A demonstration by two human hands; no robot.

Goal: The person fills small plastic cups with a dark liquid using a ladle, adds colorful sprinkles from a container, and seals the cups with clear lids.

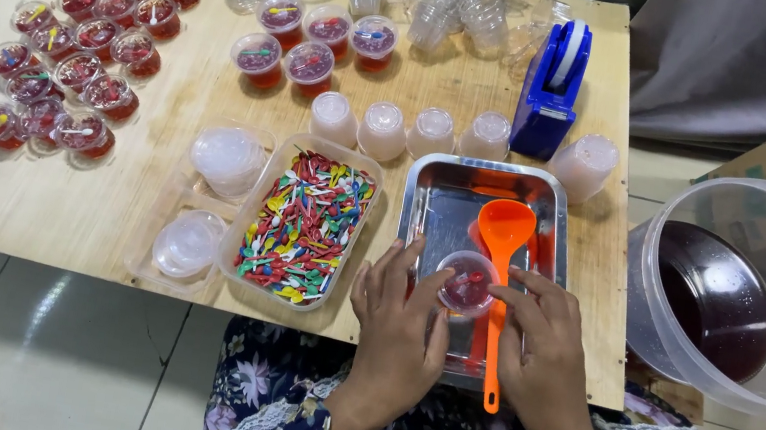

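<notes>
A small clear plastic cup [468, 283] with a little red filling stands in a metal tray [447, 189]. My left hand [400, 321] touches the cup's left side with its fingertips. From the right, my right hand [541, 345] holds the cup's rim with thumb and forefinger. An orange ladle [506, 231] lies in the tray, its handle running down between my hands and partly under my right hand.
A clear box of colourful little spoons [306, 219] sits left of the tray, with stacked lids [227, 159] beside it. Several filled lidded cups [82, 59] cover the table's left. A blue tape dispenser [552, 89] and a large tub of dark red liquid [735, 298] are at the right.
</notes>
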